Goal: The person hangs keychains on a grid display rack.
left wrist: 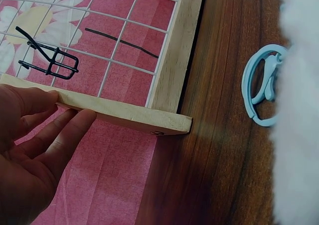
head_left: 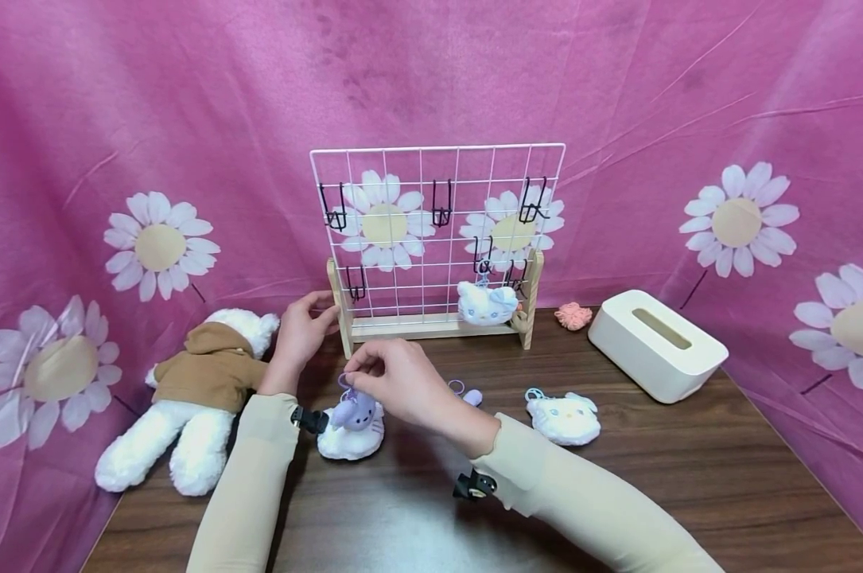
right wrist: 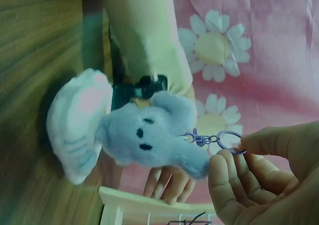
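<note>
In the head view, my right hand [head_left: 402, 380] pinches the purple ring [right wrist: 232, 132] of a plush keychain with long ears [head_left: 359, 412]. The keychain hangs face out, in front of a white plush pendant [head_left: 351, 448] lying on the table; whether they touch I cannot tell. My left hand [head_left: 302, 330] holds the wooden side post [left wrist: 124, 110] of a white wire grid rack [head_left: 438, 147], thumb on one face and fingers on the other. A white cat-face plush [head_left: 484, 305] hangs from a black hook at the rack's lower right.
Other black hooks [head_left: 441, 208] sit on the grid. Behind my right forearm lies a purple plush piece [head_left: 472, 396], partly hidden; right of it, a white plush with a blue ring [head_left: 564, 420]. A tissue box [head_left: 653, 346], pink fuzzy piece [head_left: 573, 316] and teddy bear [head_left: 202, 374] flank the rack.
</note>
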A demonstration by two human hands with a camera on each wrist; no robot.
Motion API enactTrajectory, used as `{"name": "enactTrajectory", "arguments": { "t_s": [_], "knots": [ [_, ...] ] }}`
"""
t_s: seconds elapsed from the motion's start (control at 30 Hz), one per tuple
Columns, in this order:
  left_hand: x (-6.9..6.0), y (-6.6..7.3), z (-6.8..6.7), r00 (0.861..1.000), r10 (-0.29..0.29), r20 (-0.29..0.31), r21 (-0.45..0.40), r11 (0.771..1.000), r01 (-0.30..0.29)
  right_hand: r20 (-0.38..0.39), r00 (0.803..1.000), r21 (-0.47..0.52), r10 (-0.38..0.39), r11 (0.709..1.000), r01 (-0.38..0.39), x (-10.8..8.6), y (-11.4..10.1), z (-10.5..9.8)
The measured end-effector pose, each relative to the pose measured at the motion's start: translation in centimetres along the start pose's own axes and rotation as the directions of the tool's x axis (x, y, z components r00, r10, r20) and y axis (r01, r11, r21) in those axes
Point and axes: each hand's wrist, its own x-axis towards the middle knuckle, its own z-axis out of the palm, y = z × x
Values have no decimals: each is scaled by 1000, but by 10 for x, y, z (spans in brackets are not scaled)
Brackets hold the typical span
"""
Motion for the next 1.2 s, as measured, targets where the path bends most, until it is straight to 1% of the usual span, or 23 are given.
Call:
{"name": "enactTrajectory", "arguments": {
  "t_s": [0.3,0.6,0.87,1.03,1.2],
  "knots": [
    [1,-3,1,1000,4,-6,4,1000,-4,-51,998,18,35,999,-34,20,17,-4],
    [1,-2,1,1000,6,-8,-2,1000,-6,-110,993,33,51,998,-48,43,24,-4],
    [1,-4,-1,1000,-4,-8,7,1000,4,-128,991,42,49,998,-45,66,24,-4],
    [2,-3,-2,1000,1,-14,9,1000,-1,-152,986,37,71,997,-66,80,27,-1],
    [2,-3,0,1000,1,-11,15,1000,-1,-190,974,46,125,992,-118,91,33,0]
  ]
}}
